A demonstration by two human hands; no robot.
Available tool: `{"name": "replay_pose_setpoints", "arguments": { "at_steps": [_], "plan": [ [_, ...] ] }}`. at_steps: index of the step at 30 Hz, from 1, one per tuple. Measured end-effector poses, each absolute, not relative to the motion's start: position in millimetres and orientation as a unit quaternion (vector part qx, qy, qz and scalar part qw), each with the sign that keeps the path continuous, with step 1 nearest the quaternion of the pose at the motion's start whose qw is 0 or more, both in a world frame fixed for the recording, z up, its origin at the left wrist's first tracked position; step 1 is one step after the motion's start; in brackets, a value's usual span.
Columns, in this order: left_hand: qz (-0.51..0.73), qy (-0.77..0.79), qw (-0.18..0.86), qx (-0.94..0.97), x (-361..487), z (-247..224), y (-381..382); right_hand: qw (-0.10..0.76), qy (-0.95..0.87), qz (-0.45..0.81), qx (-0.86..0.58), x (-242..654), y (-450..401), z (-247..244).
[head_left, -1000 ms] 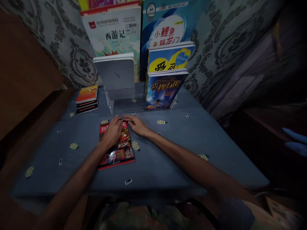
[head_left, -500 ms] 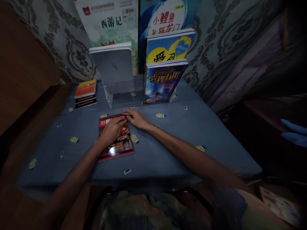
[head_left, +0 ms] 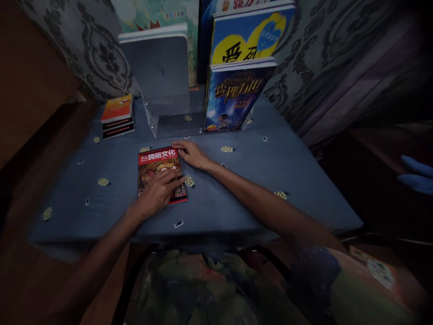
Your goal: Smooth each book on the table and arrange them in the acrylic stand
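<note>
Red book [head_left: 153,164], probably light, bendy and slick, lies towards nine o'clock on the worktop [head_left: 277,162]; side edges should suit holding. Left grip [head_left: 157,191] rests unclenched atop, right grip [head_left: 191,154] loosely at its one-o'clock corner.

The left hand [head_left: 160,189] has slid down the red-bordered book [head_left: 152,168], from the upper cover to its lower half; the white title [head_left: 161,154], partly covered earlier, now shows in full, while the small pictures near the bottom edge have become mostly hidden; the gap between it and the right hand [head_left: 192,154] has widened; the head view has tipped downward, cutting the title off the tall pale-green book [head_left: 165,12] and showing more of the patterned clothing [head_left: 199,289].
</note>
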State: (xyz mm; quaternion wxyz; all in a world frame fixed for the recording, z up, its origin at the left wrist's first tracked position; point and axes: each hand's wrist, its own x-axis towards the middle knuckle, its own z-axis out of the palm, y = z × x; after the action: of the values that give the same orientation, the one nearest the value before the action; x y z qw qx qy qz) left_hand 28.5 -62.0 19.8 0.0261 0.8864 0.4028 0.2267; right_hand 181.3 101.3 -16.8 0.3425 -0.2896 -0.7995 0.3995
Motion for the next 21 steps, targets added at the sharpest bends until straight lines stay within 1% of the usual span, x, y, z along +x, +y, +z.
{"name": "replay_pose_setpoints", "arguments": {
  "at_steps": [7, 11, 17, 21],
  "plan": [
    [0.243, 0.379, 0.050, 0.892, 39.7, 20.7, -99.0, 0.336, -0.801, 0.403, -0.289, 181.8, 101.1, -17.5],
    [0.225, 0.394, 0.049, 0.890, 42.6, 20.0, -110.4, 0.333, -0.804, 0.401, -0.285, 181.8, 101.3, -17.9],
    [0.195, 0.398, 0.059, 0.895, 40.2, 20.2, -108.8, 0.345, -0.806, 0.381, -0.292, 181.0, 99.3, -21.2],
    [0.207, 0.405, 0.052, 0.889, 28.7, 21.3, -98.6, 0.348, -0.820, 0.347, -0.294, 182.4, 97.4, -21.0]
  ]
}}
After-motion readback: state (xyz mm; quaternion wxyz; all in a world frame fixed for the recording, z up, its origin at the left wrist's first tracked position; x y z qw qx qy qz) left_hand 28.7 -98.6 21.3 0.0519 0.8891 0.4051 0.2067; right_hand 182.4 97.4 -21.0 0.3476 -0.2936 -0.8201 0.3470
